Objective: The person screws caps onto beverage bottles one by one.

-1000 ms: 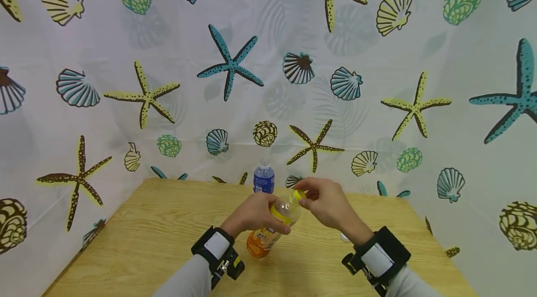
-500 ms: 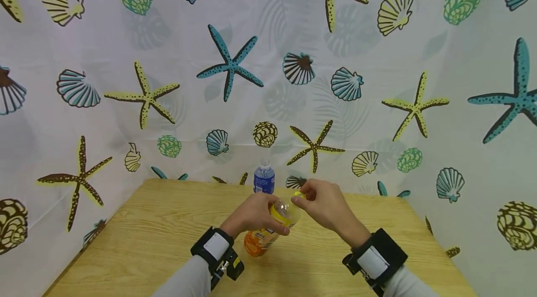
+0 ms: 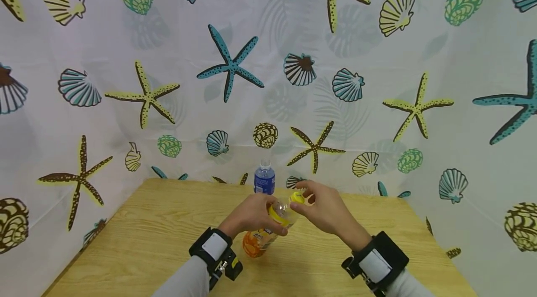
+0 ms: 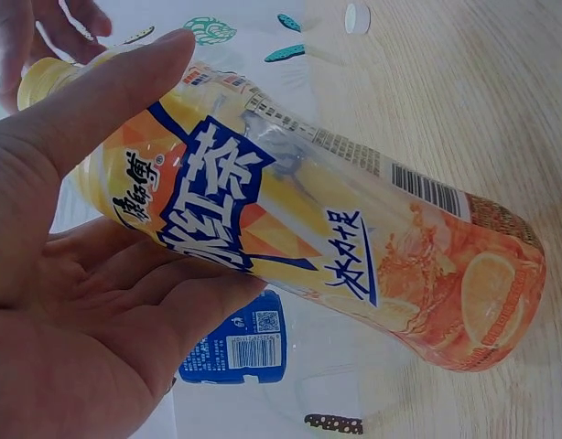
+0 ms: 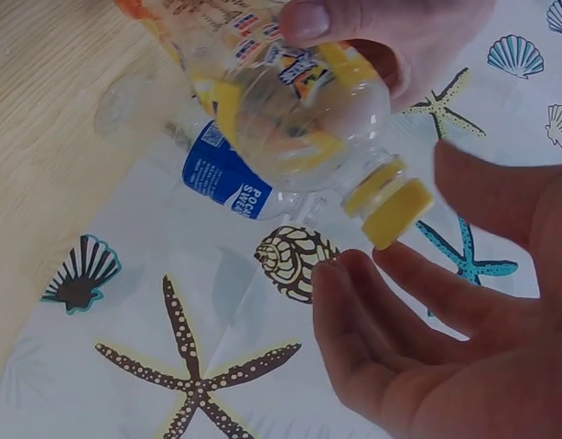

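My left hand grips a clear plastic iced tea bottle around its upper part, thumb on one side and fingers on the other. The bottle has an orange and yellow label with lemon slices at its base. It leans, with its neck toward my right hand. A yellow cap sits on the neck. Around that cap my right thumb and fingers are spread, the thumb apart from it in the right wrist view and the index fingertip right at its edge.
Behind the tea bottle stands an uncapped clear bottle with a blue label. A small white cap lies on the wooden table. A white cloth printed with shells and starfish hangs around the back and sides.
My right fingers have turned over the yellow cap and then loosened around it, so more of the cap shows. The bottle's base has shifted slightly left; the left hand keeps its grip.
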Action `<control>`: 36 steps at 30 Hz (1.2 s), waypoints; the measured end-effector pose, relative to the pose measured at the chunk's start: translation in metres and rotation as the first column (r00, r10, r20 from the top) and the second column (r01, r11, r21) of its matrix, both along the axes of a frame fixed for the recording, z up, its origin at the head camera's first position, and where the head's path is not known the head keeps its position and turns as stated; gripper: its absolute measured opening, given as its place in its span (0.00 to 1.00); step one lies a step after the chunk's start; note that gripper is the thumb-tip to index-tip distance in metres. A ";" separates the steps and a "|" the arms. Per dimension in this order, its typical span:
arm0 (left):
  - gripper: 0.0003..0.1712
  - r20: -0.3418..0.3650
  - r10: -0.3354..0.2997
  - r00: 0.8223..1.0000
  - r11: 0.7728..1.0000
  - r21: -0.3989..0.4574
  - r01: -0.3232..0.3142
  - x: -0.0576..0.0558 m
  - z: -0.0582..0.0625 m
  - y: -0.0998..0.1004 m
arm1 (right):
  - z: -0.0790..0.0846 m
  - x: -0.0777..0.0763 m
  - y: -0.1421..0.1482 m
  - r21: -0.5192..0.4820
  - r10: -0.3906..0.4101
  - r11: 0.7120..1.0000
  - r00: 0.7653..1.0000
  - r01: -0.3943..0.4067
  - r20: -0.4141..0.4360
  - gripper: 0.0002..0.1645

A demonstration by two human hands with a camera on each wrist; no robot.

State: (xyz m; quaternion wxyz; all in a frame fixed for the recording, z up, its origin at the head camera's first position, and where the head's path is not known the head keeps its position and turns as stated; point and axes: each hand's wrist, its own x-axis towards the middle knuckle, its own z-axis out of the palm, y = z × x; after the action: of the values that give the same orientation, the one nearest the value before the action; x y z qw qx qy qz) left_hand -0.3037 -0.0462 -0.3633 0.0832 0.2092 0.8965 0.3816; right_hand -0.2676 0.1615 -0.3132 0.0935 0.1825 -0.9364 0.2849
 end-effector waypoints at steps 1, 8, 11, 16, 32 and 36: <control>0.28 -0.004 -0.004 1.000 1.000 -0.001 0.004 0.000 0.000 0.000 | 0.000 0.001 -0.001 -0.005 0.007 1.000 1.000 -0.007 -0.011 0.21; 0.28 -0.019 -0.003 1.000 1.000 -0.012 0.003 0.003 -0.003 0.001 | 0.000 0.006 -0.005 -0.014 0.013 1.000 0.999 -0.014 -0.050 0.13; 0.28 -0.029 0.004 1.000 1.000 -0.009 -0.004 0.007 -0.003 0.003 | -0.001 0.007 -0.002 -0.007 -0.006 1.000 0.998 0.005 -0.057 0.12; 0.28 -0.043 0.011 0.999 1.000 -0.007 -0.011 0.012 -0.004 0.007 | -0.003 0.008 0.002 0.013 -0.038 0.999 0.999 0.038 -0.031 0.17; 0.32 -0.007 0.030 1.000 0.999 -0.010 -0.030 0.015 -0.009 0.008 | -0.001 0.013 0.008 0.001 0.108 0.994 0.994 -0.108 -0.030 0.22; 0.32 -0.011 0.026 1.000 0.999 -0.020 -0.026 0.015 -0.008 0.009 | 0.000 0.013 0.006 0.002 0.077 0.997 0.996 -0.077 -0.040 0.13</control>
State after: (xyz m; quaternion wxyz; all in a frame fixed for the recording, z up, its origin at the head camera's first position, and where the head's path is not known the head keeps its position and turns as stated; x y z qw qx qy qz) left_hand -0.2883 -0.0371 -0.3710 0.0756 0.1988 0.9034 0.3723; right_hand -0.2545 0.1678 -0.3130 0.1014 0.2241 -0.9267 0.2843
